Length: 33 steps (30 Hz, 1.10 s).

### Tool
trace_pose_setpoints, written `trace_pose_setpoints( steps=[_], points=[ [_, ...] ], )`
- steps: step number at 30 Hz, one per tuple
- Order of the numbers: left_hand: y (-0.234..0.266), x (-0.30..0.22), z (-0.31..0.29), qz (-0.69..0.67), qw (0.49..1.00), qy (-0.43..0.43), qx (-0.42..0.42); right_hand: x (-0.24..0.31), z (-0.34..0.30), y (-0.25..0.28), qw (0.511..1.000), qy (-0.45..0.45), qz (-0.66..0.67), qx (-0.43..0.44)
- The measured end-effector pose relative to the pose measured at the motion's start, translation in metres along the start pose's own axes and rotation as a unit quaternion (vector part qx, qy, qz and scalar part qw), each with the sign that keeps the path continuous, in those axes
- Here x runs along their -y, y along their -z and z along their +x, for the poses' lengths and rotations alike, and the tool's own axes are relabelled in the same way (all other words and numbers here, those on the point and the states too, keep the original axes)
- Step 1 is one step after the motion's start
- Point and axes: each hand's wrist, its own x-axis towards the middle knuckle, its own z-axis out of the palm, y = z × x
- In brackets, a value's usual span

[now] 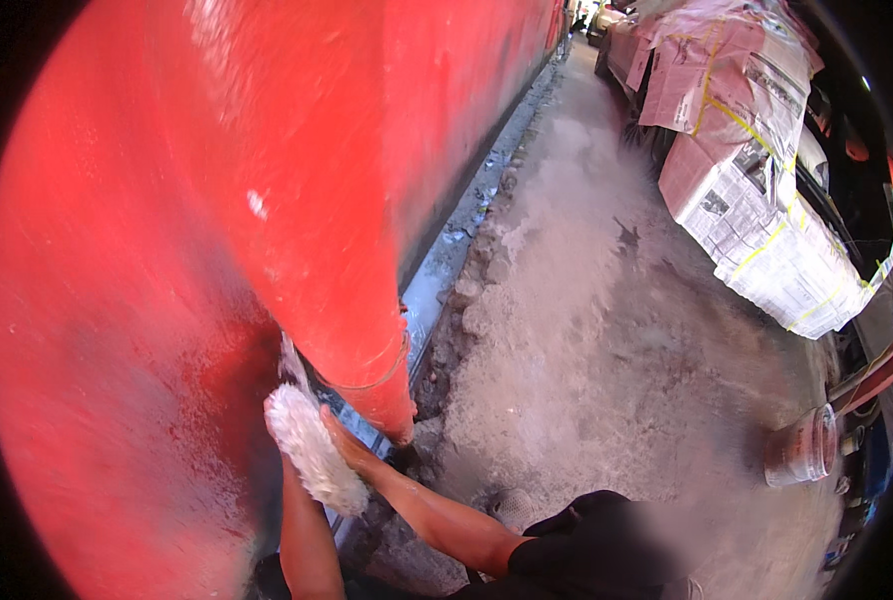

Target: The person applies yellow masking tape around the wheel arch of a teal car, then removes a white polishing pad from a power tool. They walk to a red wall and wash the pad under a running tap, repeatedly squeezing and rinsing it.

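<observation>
Both my hands are at a fluffy whitish paint roller (317,450), low beside the red wall (87,250). My left hand (271,414) is at its left side, mostly hidden behind the pile. From the right, my right hand (341,432) presses along its other edge, with the fingers partly covered. A pale, thin piece (291,362) sticks up from the roller's upper end; blur keeps its shape unclear. Just ahead stands a round red column (337,290) with a thin wire around its lower part.
A vehicle covered in taped newspaper (767,220) stands at the right. Near it is a translucent bucket (802,448). A grey-blue strip (447,265) edged with rubble follows the wall's foot, beside the rough, dusty ground (577,330).
</observation>
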Motion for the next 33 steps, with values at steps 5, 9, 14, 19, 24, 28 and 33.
trace_pose_setpoints(
  steps=[5, 9, 14, 19, 24, 28, 33],
  points=[
    [-0.001, -0.016, 0.021, 0.014, 0.995, -0.099, -0.016, -0.016, 0.032, 0.000, 0.998, 0.045, 0.016, 0.028],
    [-0.082, -0.071, -0.043, -0.299, 0.951, 0.075, -0.012, -0.020, 0.051, 0.012, 0.992, 0.113, -0.045, -0.046],
    [-0.080, -0.092, -0.090, -0.308, 0.927, 0.210, 0.046, -0.029, 0.067, 0.009, 0.979, 0.159, -0.075, -0.104],
    [-0.053, -0.080, -0.121, -0.265, 0.905, 0.323, 0.078, -0.022, 0.091, 0.018, 0.966, 0.187, -0.114, -0.136],
    [-0.034, -0.065, -0.121, -0.253, 0.902, 0.338, 0.091, -0.010, 0.110, 0.028, 0.956, 0.213, -0.145, -0.140],
    [-0.035, -0.046, -0.087, -0.252, 0.921, 0.283, 0.083, -0.012, 0.098, 0.020, 0.955, 0.239, -0.127, -0.121],
    [-0.025, -0.019, -0.049, -0.250, 0.945, 0.203, 0.049, -0.021, 0.050, 0.007, 0.968, 0.241, -0.037, -0.055]
  ],
)
